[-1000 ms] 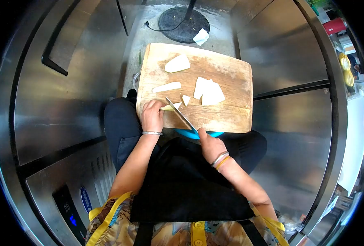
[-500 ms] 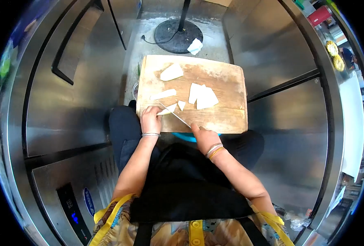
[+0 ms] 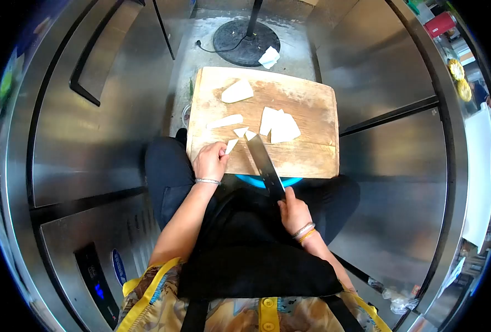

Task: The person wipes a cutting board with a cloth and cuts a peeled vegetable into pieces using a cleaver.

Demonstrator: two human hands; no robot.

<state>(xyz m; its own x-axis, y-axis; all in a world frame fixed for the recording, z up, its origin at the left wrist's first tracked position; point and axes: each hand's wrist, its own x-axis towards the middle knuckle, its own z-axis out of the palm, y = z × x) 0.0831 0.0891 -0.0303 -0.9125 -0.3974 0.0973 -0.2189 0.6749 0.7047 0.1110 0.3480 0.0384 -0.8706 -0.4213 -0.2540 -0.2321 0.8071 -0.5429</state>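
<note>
The right hand (image 3: pixel 294 209) has drawn back toward the lap, fist closed round the knife (image 3: pixel 265 165), blade now lying flat. The left hand (image 3: pixel 209 160) pinches a freshly cut slice (image 3: pixel 231 146) at the board (image 3: pixel 312 157) edge; that cut looks finished, larger pieces (image 3: pixel 278 125) waiting beyond

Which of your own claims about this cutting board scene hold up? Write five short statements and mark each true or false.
1. The right hand grips a knife by its handle. True.
2. The left hand holds a small pale piece at the wooden cutting board's near edge. True.
3. The board is bare. False: several pale cut pieces lie on it, the largest near its middle.
4. The board rests on a red bowl. False: a blue rim shows beneath its near edge.
5. A bracelet circles the left wrist. True.
</note>
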